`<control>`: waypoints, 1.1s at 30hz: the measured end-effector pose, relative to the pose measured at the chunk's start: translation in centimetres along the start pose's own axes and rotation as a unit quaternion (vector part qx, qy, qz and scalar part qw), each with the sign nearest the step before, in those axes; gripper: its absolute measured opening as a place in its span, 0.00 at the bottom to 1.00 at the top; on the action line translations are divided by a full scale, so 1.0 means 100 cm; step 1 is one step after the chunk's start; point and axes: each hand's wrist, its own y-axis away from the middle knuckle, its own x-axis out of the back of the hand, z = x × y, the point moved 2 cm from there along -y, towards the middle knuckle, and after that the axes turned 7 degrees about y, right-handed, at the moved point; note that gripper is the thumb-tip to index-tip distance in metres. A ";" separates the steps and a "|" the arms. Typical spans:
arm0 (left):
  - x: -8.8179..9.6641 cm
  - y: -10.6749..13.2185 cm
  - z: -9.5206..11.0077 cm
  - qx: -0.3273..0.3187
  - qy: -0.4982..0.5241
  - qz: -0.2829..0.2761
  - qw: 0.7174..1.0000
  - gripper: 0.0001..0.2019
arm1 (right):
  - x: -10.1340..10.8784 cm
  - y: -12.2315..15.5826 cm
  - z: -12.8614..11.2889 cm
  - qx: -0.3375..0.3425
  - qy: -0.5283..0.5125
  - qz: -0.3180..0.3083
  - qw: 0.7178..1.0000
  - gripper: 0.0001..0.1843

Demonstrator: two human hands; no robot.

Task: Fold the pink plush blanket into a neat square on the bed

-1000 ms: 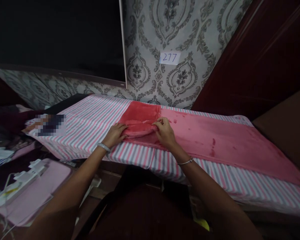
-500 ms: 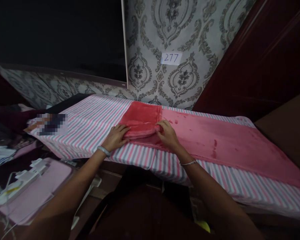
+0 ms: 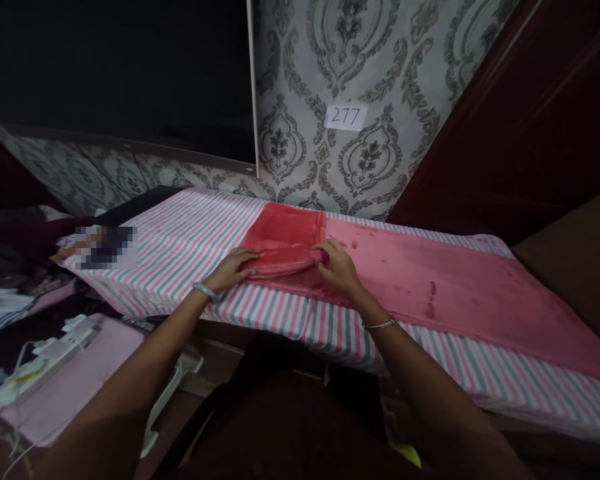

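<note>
A long pink-red plush cloth (image 3: 430,287) lies along a table covered with a pink, grey and white striped sheet (image 3: 180,243). Its left end is folded over into a thicker red pad (image 3: 285,237). My left hand (image 3: 233,267) grips the near left corner of that fold, fingers curled on its edge. At the fold's right side, my right hand (image 3: 337,267) pinches the edge between thumb and fingers. Both wrists wear thin bangles.
A wallpapered wall with a paper label reading 277 (image 3: 346,117) rises behind the table, with a dark screen (image 3: 115,73) at left. A pink pad with a white power strip (image 3: 55,353) sits low on the left. Dark wooden furniture (image 3: 520,127) stands at right.
Both hands have stayed on the folded end, shifting slightly up and right with the view. The fold's edge looks a little flatter. Nothing was let go.
</note>
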 end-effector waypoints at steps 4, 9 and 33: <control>-0.002 -0.006 -0.002 0.003 -0.032 -0.018 0.999 0.22 | 0.004 -0.014 -0.007 0.011 0.015 -0.001 1.000 0.22; -0.005 -0.011 0.007 0.004 -0.102 -0.006 0.995 0.17 | 0.007 -0.021 -0.014 0.018 0.037 -0.013 0.999 0.22; 0.012 0.004 0.022 -0.045 -0.194 -0.056 0.978 0.19 | -0.026 0.055 0.009 0.053 0.077 -0.107 0.990 0.19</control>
